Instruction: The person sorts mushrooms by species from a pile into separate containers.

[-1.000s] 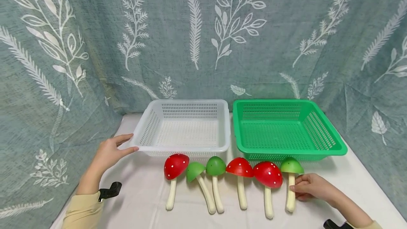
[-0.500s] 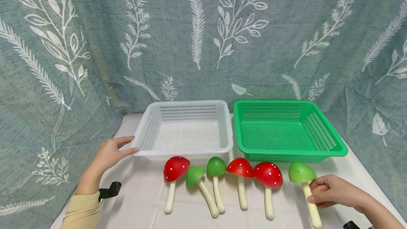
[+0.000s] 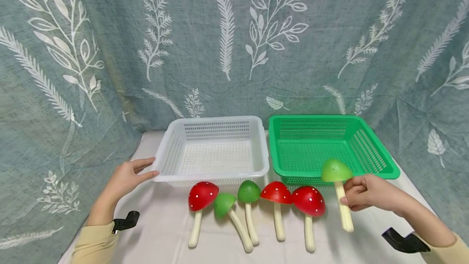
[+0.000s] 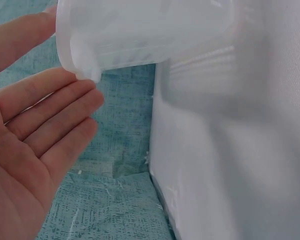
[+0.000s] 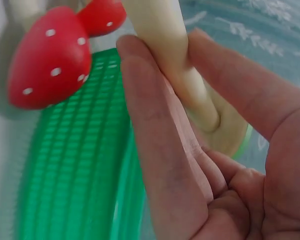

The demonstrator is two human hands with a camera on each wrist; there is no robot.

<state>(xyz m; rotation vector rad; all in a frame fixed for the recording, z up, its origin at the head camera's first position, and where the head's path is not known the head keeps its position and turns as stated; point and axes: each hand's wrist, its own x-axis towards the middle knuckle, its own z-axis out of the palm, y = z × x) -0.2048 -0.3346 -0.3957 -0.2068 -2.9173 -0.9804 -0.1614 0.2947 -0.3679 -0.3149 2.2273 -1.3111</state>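
Note:
My right hand [image 3: 377,194] pinches the pale stem of a light green toy mushroom [image 3: 336,171] between thumb and fingers. Its cap is up and overlaps the front rim of the green basket [image 3: 331,177]; the right wrist view shows the stem [image 5: 162,40] between thumb and fingers. At the left front corner of the white basket [image 3: 216,175] is my left hand [image 3: 126,178], its fingers straight. Seen from the left wrist, those fingertips are right at the white rim [image 4: 65,40], with the thumb higher up along it.
Along the front of the baskets lies a row of toy mushrooms: red spotted ones [image 3: 202,196], [image 3: 276,192], [image 3: 309,202] and green ones [image 3: 224,204], [image 3: 249,192]. A leaf-patterned curtain [image 3: 198,44] hangs behind and around the white table [image 3: 161,231].
My right hand has picked the light green mushroom up from the row's right end, drawn it right and towards me, then raised it to the green basket's front. The left hand has stayed put.

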